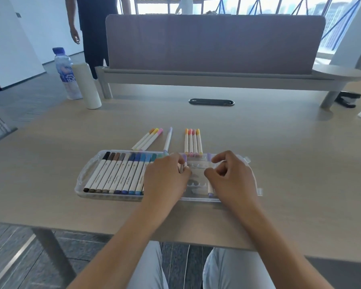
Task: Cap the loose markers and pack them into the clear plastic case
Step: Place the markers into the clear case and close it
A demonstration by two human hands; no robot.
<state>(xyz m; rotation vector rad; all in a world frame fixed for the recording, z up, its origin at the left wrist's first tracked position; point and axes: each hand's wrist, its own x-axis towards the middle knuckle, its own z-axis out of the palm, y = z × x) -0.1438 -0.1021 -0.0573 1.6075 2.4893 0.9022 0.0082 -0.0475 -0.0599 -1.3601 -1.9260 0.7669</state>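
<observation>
The clear plastic case [86,176] lies open on the desk, its left half filled with several capped markers [117,176] in black, brown, grey and blue. My left hand [165,176] rests over the case's middle, fingers pinching a purple-capped marker [184,161]. My right hand [231,176] curls over the right half beside another pale purple marker [210,184]; whether it grips it is unclear. Bare slots [196,178] show between my hands. Behind the case lie three loose markers [147,139], a single lilac one [168,140] and several orange-red ones [193,141].
A water bottle [66,74] and a white roll [87,86] stand at the back left. A grey divider panel [215,42] closes the desk's far side, with a black cable grommet [211,102] before it. A person [92,28] stands behind on the left.
</observation>
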